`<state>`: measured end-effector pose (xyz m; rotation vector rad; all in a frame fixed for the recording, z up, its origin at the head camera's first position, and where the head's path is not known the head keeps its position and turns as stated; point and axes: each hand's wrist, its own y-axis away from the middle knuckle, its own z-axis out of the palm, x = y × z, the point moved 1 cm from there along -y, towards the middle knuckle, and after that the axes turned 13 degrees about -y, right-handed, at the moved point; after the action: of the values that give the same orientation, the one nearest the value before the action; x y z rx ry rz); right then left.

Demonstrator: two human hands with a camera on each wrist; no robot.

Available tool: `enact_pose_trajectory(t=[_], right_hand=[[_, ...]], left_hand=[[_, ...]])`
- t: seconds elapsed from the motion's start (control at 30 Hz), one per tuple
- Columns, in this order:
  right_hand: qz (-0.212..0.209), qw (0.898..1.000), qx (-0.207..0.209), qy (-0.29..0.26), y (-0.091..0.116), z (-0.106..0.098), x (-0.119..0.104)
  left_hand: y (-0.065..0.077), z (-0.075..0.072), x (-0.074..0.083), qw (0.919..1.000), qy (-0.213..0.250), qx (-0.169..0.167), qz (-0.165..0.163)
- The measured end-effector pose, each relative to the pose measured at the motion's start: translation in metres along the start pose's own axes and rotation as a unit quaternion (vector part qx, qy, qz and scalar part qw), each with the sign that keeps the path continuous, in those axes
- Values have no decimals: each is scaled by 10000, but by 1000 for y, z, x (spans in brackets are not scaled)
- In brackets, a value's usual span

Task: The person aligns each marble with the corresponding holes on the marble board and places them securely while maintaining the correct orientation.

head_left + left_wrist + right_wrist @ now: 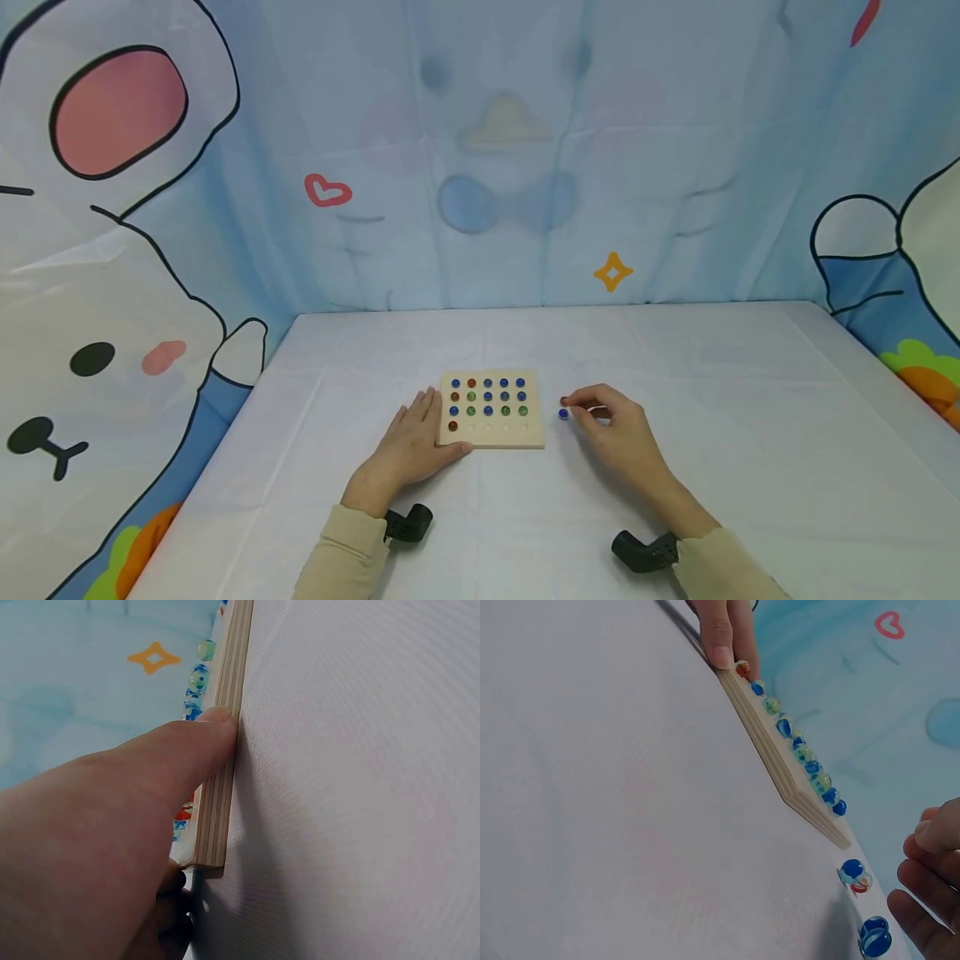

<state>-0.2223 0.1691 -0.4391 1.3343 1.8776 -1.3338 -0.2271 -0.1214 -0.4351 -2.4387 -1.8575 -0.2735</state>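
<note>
1. The right hand (pixel 617 427) has its fingers bent inward, thumb and forefinger tips drawn close together; whether anything sits between them I cannot tell.
2. Right at those tips, on their left, are a red marble (pixel 564 402) and, just nearer, a blue marble (pixel 563 414). The right wrist view shows more blue glass, the lower blue marbles (pixel 875 941), on the worktop (pixel 750 400) beside the fingers.
3. The left hand (pixel 412 442) lies with fingers extended along the left edge of the board (pixel 495 439), its thumb pressing the near edge. It steadies nothing else.
4. The board lies flat on the worktop, between the hands. Its three far rows each carry five marbles in blue, red and green; the near row has one red marble at its left end, with shallow hollows to the right.
5. Each wrist wears a black mount (pixel 409 523), above pale sleeves (pixel 341 554).
6. Beyond the white worktop hangs a blue cartoon curtain (pixel 675 167).
</note>
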Motion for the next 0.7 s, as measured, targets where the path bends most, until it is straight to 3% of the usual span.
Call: enact_pose_trajectory(t=[0.37,0.7], right_hand=[[-82,9994,298,173,7,-17,10],[22,9990,317,316,12,-19,17]], left_hand=[[-1,2,0,10000,-10,-10,-3],[-1,1,0,10000,-4,29,21]])
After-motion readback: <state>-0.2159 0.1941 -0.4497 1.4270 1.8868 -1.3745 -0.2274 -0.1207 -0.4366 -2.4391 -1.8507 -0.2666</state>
